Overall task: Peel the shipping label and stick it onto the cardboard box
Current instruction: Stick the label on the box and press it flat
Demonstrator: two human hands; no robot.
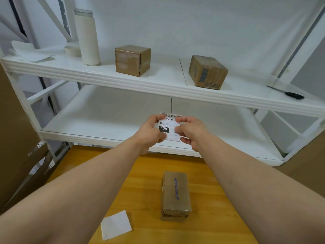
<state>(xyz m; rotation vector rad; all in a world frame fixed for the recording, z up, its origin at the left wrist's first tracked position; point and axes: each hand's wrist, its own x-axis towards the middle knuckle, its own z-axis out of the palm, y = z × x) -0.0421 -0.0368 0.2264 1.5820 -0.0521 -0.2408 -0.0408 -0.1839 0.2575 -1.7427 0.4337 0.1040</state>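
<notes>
A white shipping label (pixel 169 126) with a barcode and a black "15H" patch is held up in front of the lower shelf. My left hand (pixel 151 132) pinches its left edge and my right hand (pixel 190 132) pinches its right edge. Below my arms, a small cardboard box (pixel 175 196) with blue DECATHLON print lies on the wooden table (pixel 140 182), apart from both hands. A blank white sheet (pixel 116 225) lies flat on the table to the left of that box.
A white metal shelf rack (pixel 158 81) stands behind the table. Its upper shelf carries two cardboard boxes (pixel 132 59) (pixel 207 72), a white bottle (pixel 88 37), a tape roll (pixel 72 50), papers and a black-handled tool (pixel 292 95). Large cardboard sheets (pixel 15 131) lean at the left.
</notes>
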